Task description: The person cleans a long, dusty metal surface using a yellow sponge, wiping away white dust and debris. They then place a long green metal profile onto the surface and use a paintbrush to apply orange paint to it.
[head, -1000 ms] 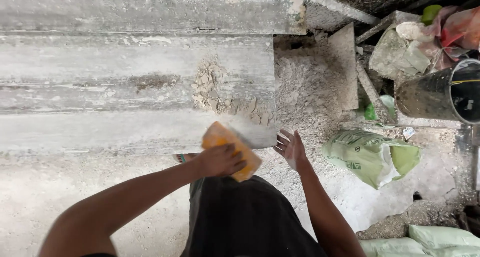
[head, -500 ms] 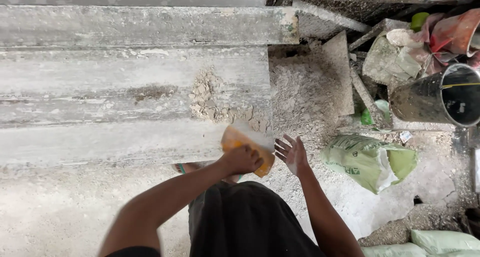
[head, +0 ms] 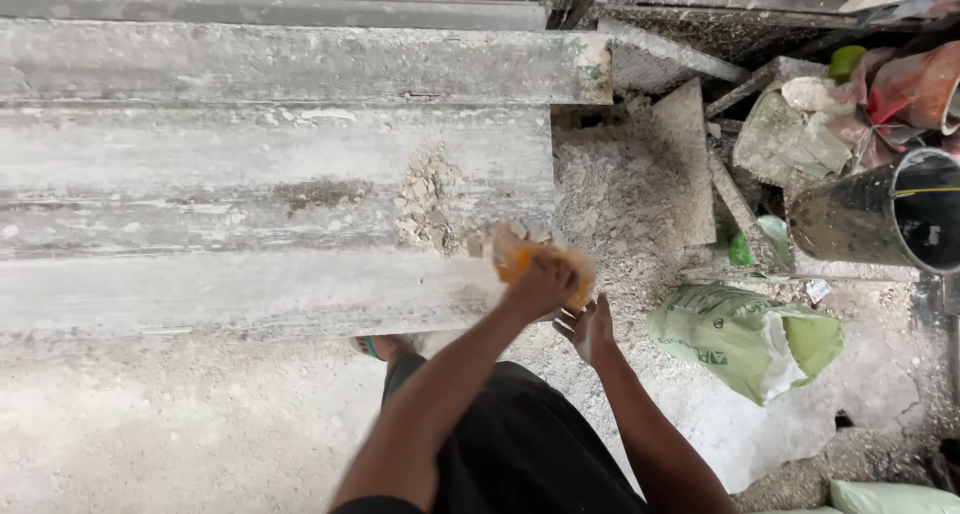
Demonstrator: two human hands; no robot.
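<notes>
My left hand [head: 541,283] is shut on an orange float [head: 520,263] at the right end of a long grey concrete slab [head: 250,174]. The float touches a heap of dry mortar crumbs [head: 430,202] near the slab's front right corner and is blurred. My right hand [head: 591,326] is open, palm up, just below and right of the float, off the slab's end. Its palm is dusty with powder.
A pile of grey rubble [head: 620,194] lies past the slab's right end. A green sack [head: 745,334] lies on the floor to the right, and a black bucket [head: 880,214] stands beyond it. Boards and crumpled bags fill the top right corner.
My left hand has swept the orange float to the right along the slab's front edge toward its end, pushing crumbs. My right hand stayed cupped beside the corner.
</notes>
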